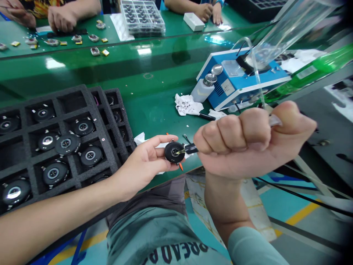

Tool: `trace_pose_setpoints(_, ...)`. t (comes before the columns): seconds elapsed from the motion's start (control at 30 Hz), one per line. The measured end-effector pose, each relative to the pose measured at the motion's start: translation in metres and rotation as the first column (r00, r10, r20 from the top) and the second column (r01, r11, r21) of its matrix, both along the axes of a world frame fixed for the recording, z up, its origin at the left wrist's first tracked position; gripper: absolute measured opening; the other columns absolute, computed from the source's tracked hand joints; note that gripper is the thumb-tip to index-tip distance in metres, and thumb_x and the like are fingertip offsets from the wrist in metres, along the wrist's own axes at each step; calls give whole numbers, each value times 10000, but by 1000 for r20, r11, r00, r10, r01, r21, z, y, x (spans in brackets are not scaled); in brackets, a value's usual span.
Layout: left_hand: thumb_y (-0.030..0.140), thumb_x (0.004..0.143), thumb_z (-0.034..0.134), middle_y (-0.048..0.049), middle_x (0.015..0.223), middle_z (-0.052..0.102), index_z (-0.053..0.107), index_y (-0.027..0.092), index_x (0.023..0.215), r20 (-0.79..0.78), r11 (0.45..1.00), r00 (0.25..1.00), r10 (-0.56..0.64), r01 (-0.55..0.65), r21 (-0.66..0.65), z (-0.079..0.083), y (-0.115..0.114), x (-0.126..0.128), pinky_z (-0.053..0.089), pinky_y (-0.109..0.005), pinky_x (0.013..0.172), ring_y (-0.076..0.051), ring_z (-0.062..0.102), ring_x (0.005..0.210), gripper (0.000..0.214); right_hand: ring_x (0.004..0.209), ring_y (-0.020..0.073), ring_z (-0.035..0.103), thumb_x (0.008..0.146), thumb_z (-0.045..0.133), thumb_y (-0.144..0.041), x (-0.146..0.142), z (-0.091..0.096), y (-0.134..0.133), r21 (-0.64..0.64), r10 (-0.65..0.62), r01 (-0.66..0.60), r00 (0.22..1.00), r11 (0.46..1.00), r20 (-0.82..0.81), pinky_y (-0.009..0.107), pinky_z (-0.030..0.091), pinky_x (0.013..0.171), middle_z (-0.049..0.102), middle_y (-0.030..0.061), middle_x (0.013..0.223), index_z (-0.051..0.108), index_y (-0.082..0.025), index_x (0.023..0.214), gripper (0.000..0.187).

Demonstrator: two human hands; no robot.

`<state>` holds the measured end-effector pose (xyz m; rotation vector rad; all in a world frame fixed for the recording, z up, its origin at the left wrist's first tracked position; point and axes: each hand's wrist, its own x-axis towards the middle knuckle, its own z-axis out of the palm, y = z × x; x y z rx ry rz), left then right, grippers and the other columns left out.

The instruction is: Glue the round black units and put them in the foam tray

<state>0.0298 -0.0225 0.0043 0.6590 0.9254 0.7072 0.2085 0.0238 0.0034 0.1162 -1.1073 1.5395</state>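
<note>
My left hand (pixel 143 162) holds a round black disc-shaped part (pixel 174 152) at its fingertips, with small orange tabs sticking out at its edge. My right hand (pixel 248 140) is closed in a fist around a slim black-bodied tool (pixel 191 148). The tool's thin metal tip touches the centre of the disc, and its translucent butt (pixel 275 120) shows past my thumb. Most of the tool is hidden inside my fist. To the left of my left hand lies a black foam tray (pixel 113 147) with several similar discs in its square pockets.
A blue bench machine (pixel 242 77) stands beyond my hands, with a white bottle (pixel 203 90) and crumpled tissue (pixel 189 105) beside it. A green bottle (pixel 306 71) lies to the right. Beyond a glass divider (pixel 154 38), a co-worker's hands (pixel 63 18) work among small parts.
</note>
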Motion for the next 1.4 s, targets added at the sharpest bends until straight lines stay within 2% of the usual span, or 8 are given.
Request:
trace_pose_setpoints(0.37, 1, 779, 687, -64, 980, 793, 610, 138, 1268, 8, 1000, 1000, 2, -2, -2, -1, -2, -1, 578, -320, 915, -157, 741, 916, 514, 334, 70, 157, 962, 451, -586, 1, -1, 5, -30, -52, 52, 999, 998, 15, 268, 251, 363, 187, -76, 399, 274, -223, 499, 614)
trace_pose_setpoints(0.57, 5, 774, 701, -70, 971, 795, 597, 132, 1299, 3, 1000, 1000, -2, 2, -9, 0, -2, -3, 571, -297, 887, -143, 736, 875, 550, 340, 71, 152, 967, 466, -498, 7, -6, 6, -73, -160, 157, 986, 985, -42, 272, 236, 380, 200, -78, 412, 303, -226, 504, 561)
trace_pose_setpoints(0.87, 44, 766, 732, -67, 971, 787, 630, 166, 1259, -17, 1000, 1000, 2, -2, -2, -1, -3, -4, 541, -386, 960, -205, 745, 939, 518, 340, 77, 144, 923, 471, -678, -2, -3, -2, -144, -158, 159, 987, 977, 19, 270, 215, 386, 178, -72, 409, 292, -218, 504, 648)
trace_pose_setpoints(1.07, 34, 763, 730, -67, 969, 787, 621, 151, 1266, 5, 1000, 1000, 7, -7, -16, 1, -2, -2, 551, -367, 943, -189, 742, 914, 528, 346, 76, 175, 935, 467, -657, -2, -8, 1, -109, -125, 122, 992, 987, -16, 271, 253, 382, 199, -73, 417, 307, -225, 519, 621)
trace_pose_setpoints(1.2, 34, 765, 723, -84, 988, 793, 612, 142, 1277, -3, 1000, 1000, -1, 1, -16, 1, -3, -2, 551, -353, 932, -185, 740, 908, 536, 346, 68, 123, 952, 489, -583, 3, -3, -2, -141, -204, 203, 979, 969, 7, 262, 227, 368, 162, -82, 416, 265, -221, 508, 616)
trace_pose_setpoints(1.3, 40, 777, 713, -95, 1027, 791, 606, 146, 1288, -16, 1000, 1000, -5, 5, -10, 0, -3, -4, 545, -364, 942, -199, 743, 942, 532, 356, 70, 130, 907, 605, -495, 18, 9, -7, -170, -287, 305, 950, 937, 122, 261, 219, 377, 138, -82, 421, 235, -219, 490, 622)
trace_pose_setpoints(1.37, 46, 779, 718, -97, 1042, 790, 606, 154, 1292, -33, 1000, 999, -7, 7, 1, -2, -2, -5, 534, -375, 953, -215, 743, 973, 536, 378, 72, 176, 829, 711, -458, 30, 16, -8, -178, -388, 429, 894, 886, 224, 262, 245, 400, 165, -81, 444, 264, -219, 486, 612)
trace_pose_setpoints(1.4, 50, 777, 725, -97, 1046, 789, 607, 159, 1292, -43, 1000, 999, -7, 7, 8, -2, -2, -5, 529, -377, 957, -222, 742, 987, 540, 396, 75, 216, 783, 755, -452, 35, 17, -6, -168, -468, 518, 844, 839, 263, 264, 274, 422, 201, -79, 463, 301, -221, 491, 587)
